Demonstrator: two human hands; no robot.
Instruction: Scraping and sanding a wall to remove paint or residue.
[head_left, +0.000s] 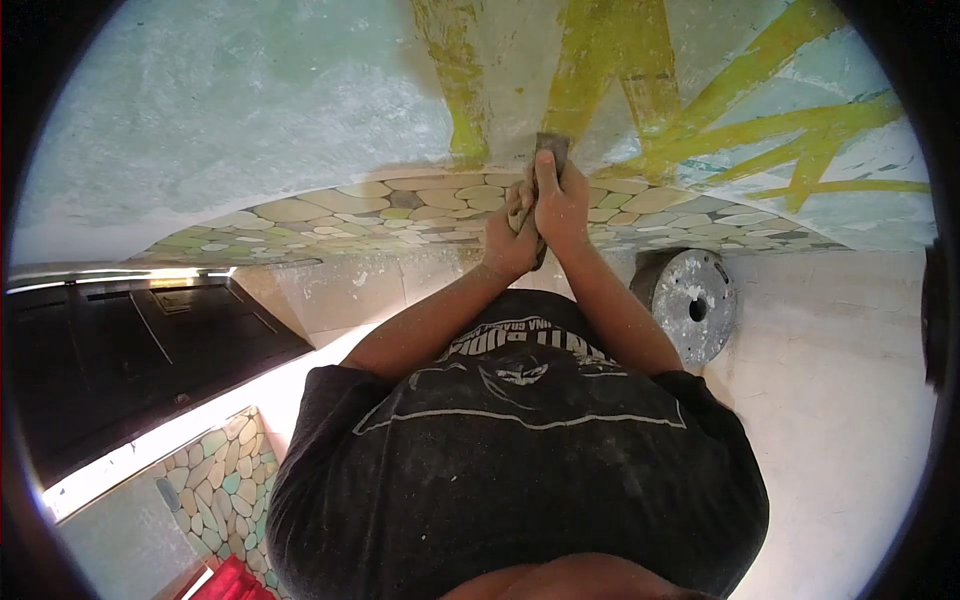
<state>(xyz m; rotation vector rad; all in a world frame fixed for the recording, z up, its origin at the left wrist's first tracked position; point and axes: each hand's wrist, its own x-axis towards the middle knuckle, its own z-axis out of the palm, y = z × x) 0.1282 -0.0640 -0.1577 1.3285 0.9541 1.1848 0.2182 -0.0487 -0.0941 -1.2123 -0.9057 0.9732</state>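
A small flat grey tool, which looks like a scraper or putty knife (553, 142), has its blade end against a pale blue-green plastered surface (322, 97). My right hand (562, 202) grips it, thumb laid flat along the blade. Just below and to the left, my left hand (513, 236) is closed around the lower part of the same tool, touching my right hand. The tool's dark lower end shows under my fingers. Broad yellow bands (589, 67), patchy in places, cross the surface beyond the blade. Whether they are paint or tape is unclear.
A band of flat pebble mosaic (315, 210) curves below the plastered surface. To the right stands a grey, paint-spattered round object with a central hole (694, 307). Dark panels (142, 360) are at left, with more pebble mosaic (225, 480) and red cloth-like material (232, 581) lower left.
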